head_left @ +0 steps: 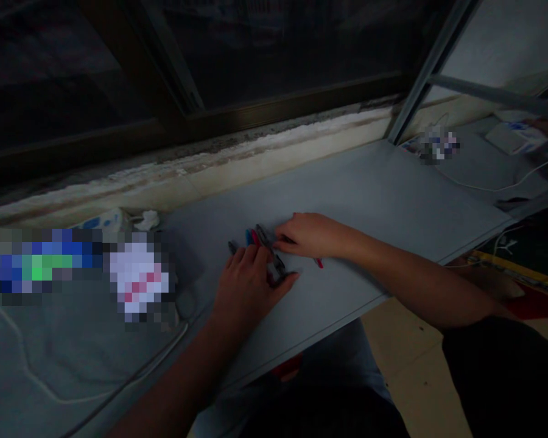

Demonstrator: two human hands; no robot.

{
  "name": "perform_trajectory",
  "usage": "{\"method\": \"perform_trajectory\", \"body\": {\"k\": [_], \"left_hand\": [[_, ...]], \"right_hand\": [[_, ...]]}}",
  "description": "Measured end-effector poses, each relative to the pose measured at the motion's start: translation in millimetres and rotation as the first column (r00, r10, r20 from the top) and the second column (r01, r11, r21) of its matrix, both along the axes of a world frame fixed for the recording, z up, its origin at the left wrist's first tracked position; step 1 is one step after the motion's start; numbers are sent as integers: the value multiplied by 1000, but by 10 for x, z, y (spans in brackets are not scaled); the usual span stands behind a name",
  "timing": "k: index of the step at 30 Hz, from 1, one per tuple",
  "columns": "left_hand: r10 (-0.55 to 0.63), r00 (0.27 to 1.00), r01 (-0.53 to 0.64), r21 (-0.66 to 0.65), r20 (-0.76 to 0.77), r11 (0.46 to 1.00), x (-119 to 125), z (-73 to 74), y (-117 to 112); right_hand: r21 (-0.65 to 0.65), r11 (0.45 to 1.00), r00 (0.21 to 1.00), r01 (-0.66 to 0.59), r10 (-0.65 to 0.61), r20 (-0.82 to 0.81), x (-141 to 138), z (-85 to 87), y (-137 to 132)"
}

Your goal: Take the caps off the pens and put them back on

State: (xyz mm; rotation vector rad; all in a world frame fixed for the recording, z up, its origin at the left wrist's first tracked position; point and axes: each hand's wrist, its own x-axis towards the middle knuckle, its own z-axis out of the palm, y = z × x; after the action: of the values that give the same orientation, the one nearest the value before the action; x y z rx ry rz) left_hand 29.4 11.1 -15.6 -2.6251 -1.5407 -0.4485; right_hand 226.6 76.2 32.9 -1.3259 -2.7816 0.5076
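Several pens (261, 241), among them a blue, a red and dark ones, lie side by side on a grey tabletop (369, 201). My left hand (246, 283) rests over their near ends, fingers curled on the dark pens. My right hand (308, 234) lies flat across the pens from the right, fingers pressed together on them; a red pen tip (319, 263) sticks out beneath it. The scene is dim.
A window sill (187, 164) and dark window run along the back. Blurred packages (139, 280) and a white cable (27, 371) lie at the left. Another desk with a white box (506, 139) and cables stands at the right. The table's front edge is near me.
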Motion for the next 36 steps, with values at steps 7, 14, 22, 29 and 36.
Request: {"method": "perform_trajectory", "body": {"k": [7,14,22,29,36], "left_hand": [[-10,1000,9,29,16,1000,30,35,-23],[38,984,-59,122,172,991,-74,30,48],[-52,851,-46,173,523,984,-139,134,2],[-104,860,39,139,499,990,-110,107,-22],[-96,930,21,208,355,978,-153,76,23]], "right_hand": [[35,999,999,-34,34,17,-12,-56,-16],[-29,999,985,29,-33,-170,-3,-78,-7],[-450,893,502,22,-399,-768,-60,-36,16],[-548,835,376,-52,-492,-785,-38,-6,18],[-630,776,332,-34,-586,-739,-113,-31,-11]]}}
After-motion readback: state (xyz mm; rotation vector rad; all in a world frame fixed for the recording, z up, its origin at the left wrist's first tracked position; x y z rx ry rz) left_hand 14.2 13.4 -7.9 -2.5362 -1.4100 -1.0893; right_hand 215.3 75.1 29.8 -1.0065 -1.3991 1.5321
